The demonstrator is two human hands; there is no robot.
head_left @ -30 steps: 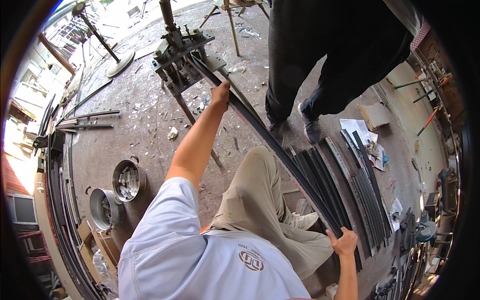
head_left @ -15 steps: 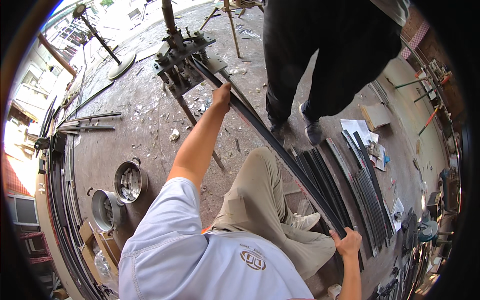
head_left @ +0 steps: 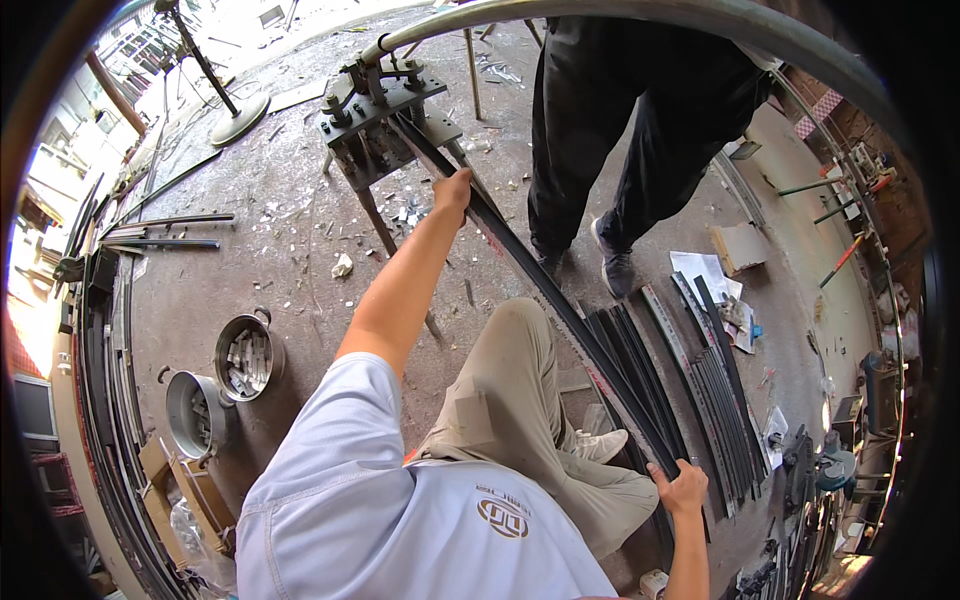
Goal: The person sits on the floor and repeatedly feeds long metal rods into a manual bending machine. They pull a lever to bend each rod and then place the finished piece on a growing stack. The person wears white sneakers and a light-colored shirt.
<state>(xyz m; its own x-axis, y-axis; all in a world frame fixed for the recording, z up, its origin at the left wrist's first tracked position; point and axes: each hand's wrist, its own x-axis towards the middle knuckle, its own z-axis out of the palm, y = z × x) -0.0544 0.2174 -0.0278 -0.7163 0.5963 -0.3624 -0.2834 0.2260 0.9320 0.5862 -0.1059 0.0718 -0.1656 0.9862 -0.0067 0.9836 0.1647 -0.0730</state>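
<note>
A long black metal profile [head_left: 556, 308] slants across the view from upper middle to lower right. Its far end sits in a punch press [head_left: 372, 122] with thick plates on metal legs; the plates hide the tip. My left hand [head_left: 453, 194] is closed around the profile a short way from the press. Near the other end, my right hand [head_left: 682, 488] grips it with the thumb on top. A long curved-looking grey pipe lever [head_left: 620, 12] runs from the press top across the upper edge.
A person in dark trousers [head_left: 590, 130] stands just beyond the profile. Black profiles [head_left: 640, 350] and slotted strips [head_left: 715, 390] lie on the floor at right. Two metal pots [head_left: 222, 362] hold small metal pieces at left. Scraps litter the floor around the press [head_left: 342, 265].
The pipe lever has swung down from upright to lie across the top of the view, and the press's upper part has turned. Both my hands keep their hold on the profile.
</note>
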